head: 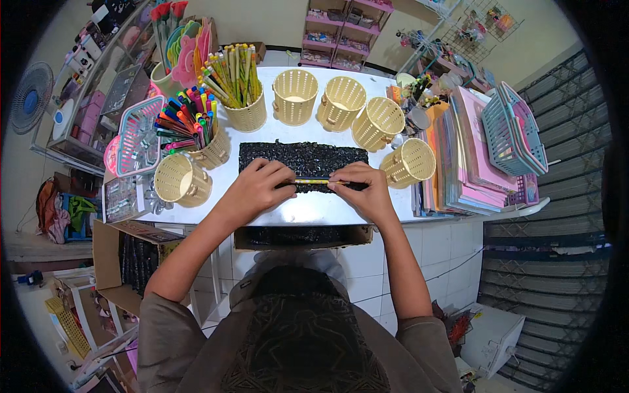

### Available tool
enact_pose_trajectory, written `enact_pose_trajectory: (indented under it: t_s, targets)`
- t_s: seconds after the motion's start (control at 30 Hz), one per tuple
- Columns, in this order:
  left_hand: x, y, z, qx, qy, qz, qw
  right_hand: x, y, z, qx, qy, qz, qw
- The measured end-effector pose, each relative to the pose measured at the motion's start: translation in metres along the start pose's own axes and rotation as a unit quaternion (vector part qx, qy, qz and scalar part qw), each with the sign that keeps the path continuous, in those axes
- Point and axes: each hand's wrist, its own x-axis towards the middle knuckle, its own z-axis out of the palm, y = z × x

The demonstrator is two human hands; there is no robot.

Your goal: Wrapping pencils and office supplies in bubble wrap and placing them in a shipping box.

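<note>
My left hand (265,189) and my right hand (362,189) hold a thin pencil or pen (312,181) level between them. Its visible stretch is yellowish with a patterned surface and a blue line along it. The right thumb and fingers pinch its right end, while the left fingers cover its left end. Right behind and below it lies a wide black bundle (302,159) with a crinkled, shiny surface like plastic wrap. Both hands rest at this bundle's near edge, on a white table (314,211). What the bundle contains is hidden.
Cream woven-look plastic baskets (296,81) arc around the bundle. One holds pencils (236,73); another, coloured markers (189,115). Folders and papers (467,157) are stacked at right under a blue basket (516,132). An open carton (105,260) of black packs stands lower left.
</note>
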Motion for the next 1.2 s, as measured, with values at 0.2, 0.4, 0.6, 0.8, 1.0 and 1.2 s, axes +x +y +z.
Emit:
enact_pose_trajectory:
  t_s: [0.2,0.4,0.6,0.8,1.0,1.2]
  targets:
    - [-0.007,-0.008,-0.008,0.005,-0.035,0.000,0.999,0.001,-0.001,0.000,-0.002,0.001,0.005,1.000]
    - [-0.011,-0.003,0.007,-0.044,0.032,-0.063,0.997,0.002,-0.002,-0.001,-0.007,0.000,-0.002,1.000]
    - [-0.010,0.002,0.009,-0.084,0.069,-0.100,0.989,0.000,-0.001,0.000,-0.008,0.004,-0.018,1.000]
    - [-0.008,0.003,0.009,-0.104,0.075,-0.133,0.983,0.001,-0.010,-0.002,-0.044,0.006,-0.073,0.996]
    - [-0.008,0.002,0.011,-0.144,0.079,-0.157,0.974,-0.001,-0.009,0.000,-0.067,0.018,-0.062,0.996]
    - [-0.005,0.002,0.008,-0.177,0.081,-0.187,0.963,-0.002,-0.003,0.002,-0.047,0.024,-0.046,0.998]
